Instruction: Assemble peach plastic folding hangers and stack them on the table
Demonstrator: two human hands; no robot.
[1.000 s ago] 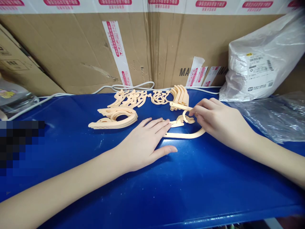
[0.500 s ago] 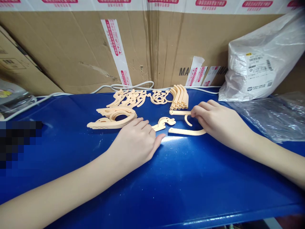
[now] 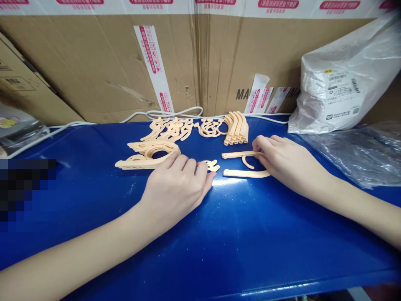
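Both my hands rest on a blue table [image 3: 219, 234] among pale orange plastic hanger parts. My left hand [image 3: 175, 188] is curled, its fingertips pinching a small curly hanger piece [image 3: 210, 165] that lies flat. My right hand [image 3: 288, 163] has its fingers closed on the end of a curved hanger arm with a hook [image 3: 242, 164], which lies on the table. A flat stack of hanger parts [image 3: 147, 155] sits just left of my left hand. A loose heap of parts [image 3: 175, 127] and an upright bundle of arms [image 3: 237, 127] lie behind.
Large cardboard boxes [image 3: 194, 62] wall off the back. A white cable [image 3: 169, 113] runs along their foot. A white plastic parcel [image 3: 341, 88] and a clear plastic bag [image 3: 360, 150] lie at the right. A clear bag [image 3: 15, 127] lies at the far left.
My left hand went from flat to curled and pulled the small curly piece leftward. My right hand drew the curved arm and hook slightly toward me and set it flatter.
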